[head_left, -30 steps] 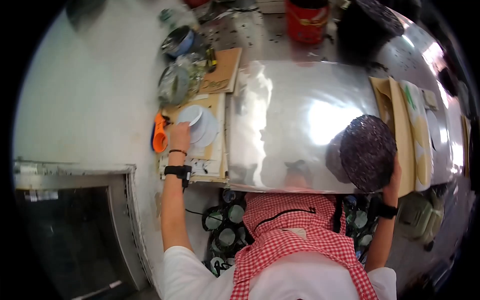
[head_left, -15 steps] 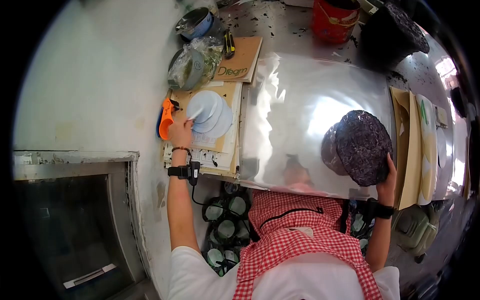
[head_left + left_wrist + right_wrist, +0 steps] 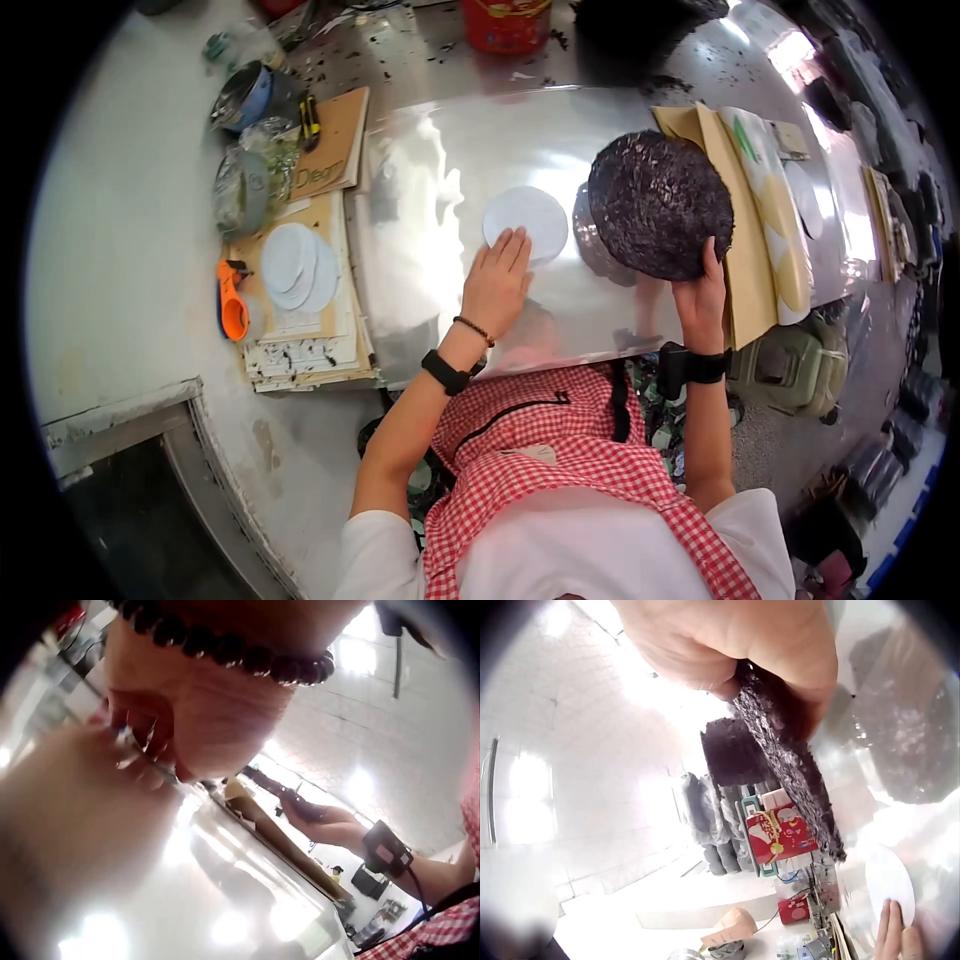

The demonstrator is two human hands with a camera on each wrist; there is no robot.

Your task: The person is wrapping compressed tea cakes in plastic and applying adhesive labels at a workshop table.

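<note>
A white paper disc point(image 3: 525, 212) lies on the shiny sheet-covered tabletop point(image 3: 420, 310). My left hand point(image 3: 494, 287) rests on its near edge with straight fingers; in the right wrist view those fingers point(image 3: 889, 930) show flat on the disc. My right hand point(image 3: 702, 305) grips the lower right edge of a dark, rough round cake point(image 3: 655, 200), thumb on the face towards me. The right wrist view shows this cake point(image 3: 787, 765) edge-on, thin and flaky, tilted up over the table. At the left, several similar paper discs point(image 3: 288, 265) overlap on a pile of papers.
An orange-handled tool point(image 3: 233, 305) lies left of the papers, below a notebook point(image 3: 335, 145) with a yellow-black cutter point(image 3: 311, 122). Tape rolls point(image 3: 242, 190) stand near the wall. Brown folded card point(image 3: 735, 230) lies at right. Behind are a red bucket point(image 3: 507, 25) and a large dark lump point(image 3: 640, 30).
My left hand has moved right from the pile of discs, bringing one disc onto the shiny sheet. The right hand still holds the dark cake, its face now turned more towards the head camera.
</note>
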